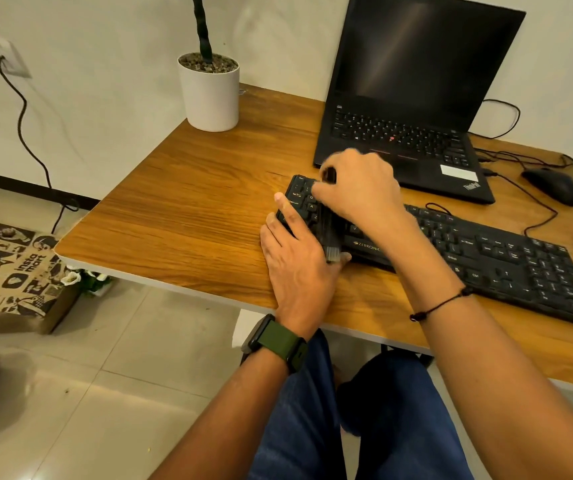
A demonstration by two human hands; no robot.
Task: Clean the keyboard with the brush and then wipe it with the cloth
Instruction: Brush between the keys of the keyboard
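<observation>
Wooden desk [191, 209], black keyboard [485, 258] being brushed.
Right hand [357, 188] clenched around brush [330, 237]; below it, left hand [298, 261] flat, fingers released, steadying the keyboard's end.

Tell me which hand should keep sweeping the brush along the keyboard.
Right. The right hand already grips the brush over the keyboard's left end. The left hand lies flat at that end, apparently steadying it.

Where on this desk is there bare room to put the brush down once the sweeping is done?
Largest free patch: bare wooden desk between the white plant pot, the black external keyboard and the left edge. A narrower bare strip runs along the near edge below the keyboard. Crowded: the right side, with the black laptop, black mouse and cables.
</observation>
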